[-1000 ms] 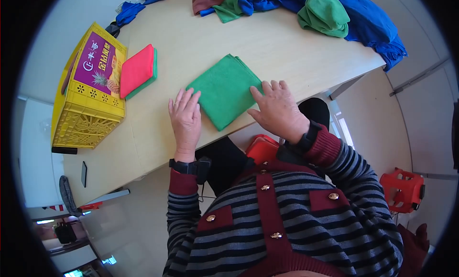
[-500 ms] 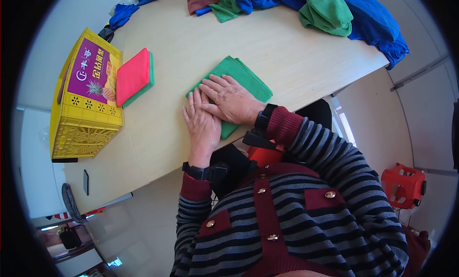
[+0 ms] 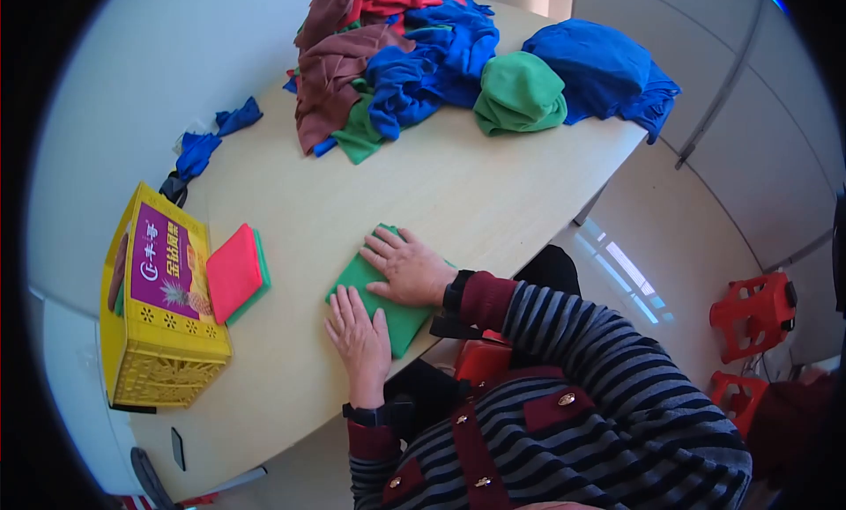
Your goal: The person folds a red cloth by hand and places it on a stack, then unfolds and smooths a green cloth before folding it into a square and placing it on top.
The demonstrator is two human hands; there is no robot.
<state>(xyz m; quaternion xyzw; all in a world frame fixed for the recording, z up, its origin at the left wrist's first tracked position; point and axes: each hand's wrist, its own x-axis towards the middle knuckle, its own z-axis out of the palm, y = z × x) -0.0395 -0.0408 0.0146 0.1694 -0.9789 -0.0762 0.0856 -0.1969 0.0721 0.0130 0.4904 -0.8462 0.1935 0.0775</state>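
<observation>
A folded green cloth (image 3: 401,321) lies flat near the table's front edge. My left hand (image 3: 359,341) rests at its left edge, fingers stretched out and slightly spread. Across the cloth's upper part lies my right hand (image 3: 407,268), palm down with the fingers extended, hiding some of the fabric. Neither hand grips anything. To the left, a folded red cloth (image 3: 234,272) sits on a folded green one (image 3: 262,290), both against a yellow basket.
The yellow basket (image 3: 172,369) with a purple label stands at the left. At the back are a heap of brown cloths (image 3: 339,70), blue cloths (image 3: 432,65), a green bundle (image 3: 522,94) and a blue pile (image 3: 590,65). A dark phone-like object (image 3: 179,448) lies front left. Red stools (image 3: 749,316) stand right.
The view has tilted up, showing more of the cloth heap. My hands, overlapping before, have come apart, with the left now at the cloth's left edge.
</observation>
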